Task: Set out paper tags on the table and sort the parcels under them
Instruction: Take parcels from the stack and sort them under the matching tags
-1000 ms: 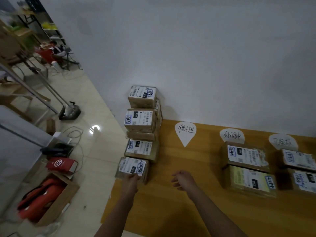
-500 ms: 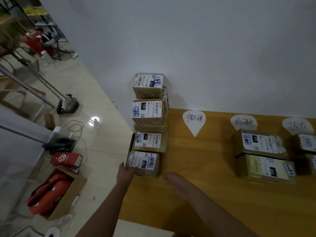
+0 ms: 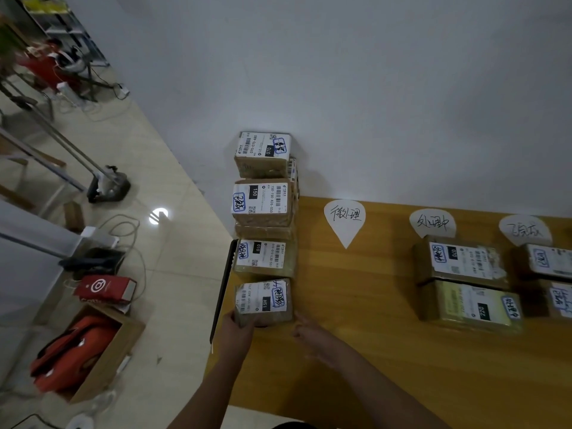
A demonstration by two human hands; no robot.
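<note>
**Taking the nearest parcel from the unsorted row**

Along the left edge of the surface the unsorted parcels run back to the far left corner. The left grip is clamped on the near left corner of the nearest parcel. The right grip lies apart, fingers relaxed, just beside its near right corner; we cannot tell whether it touches. The left tag, middle tag and right tag line the far edge, and two sorted parcels lie below the middle tag. To do this step well, we judge, both grips should take opposite sides, lift the parcel level, read its handwritten mark and set it square beneath the matching tag.
</note>
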